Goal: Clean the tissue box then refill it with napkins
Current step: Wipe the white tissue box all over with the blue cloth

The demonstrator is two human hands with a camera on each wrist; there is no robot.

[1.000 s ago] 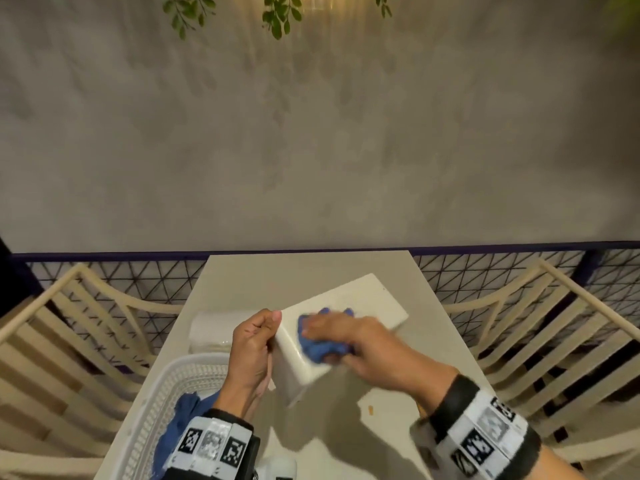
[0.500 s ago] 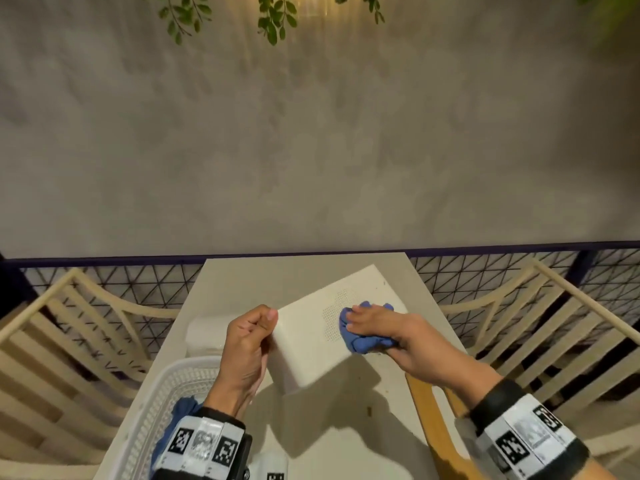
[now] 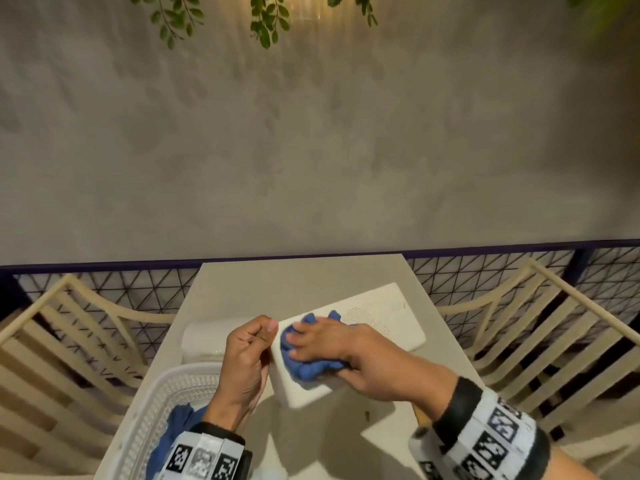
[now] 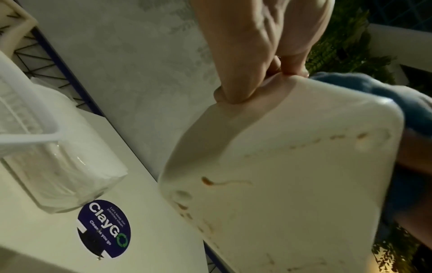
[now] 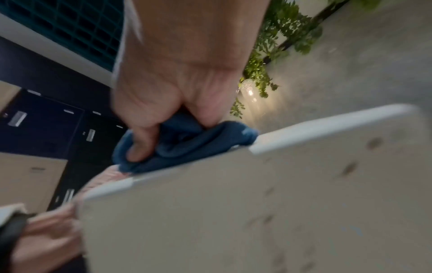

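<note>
Right now the left hand (image 3: 247,355) is pinching the near-left edge of the tissue box (image 3: 381,323), tilting it above the worktop (image 3: 301,275), while the right hand (image 3: 346,351) is pressing a bunched blue cloth (image 3: 304,367) against its upper face.

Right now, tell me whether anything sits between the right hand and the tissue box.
Yes: the bunched blue cloth lies between the right hand and the tissue box, pressed against its white face.
</note>
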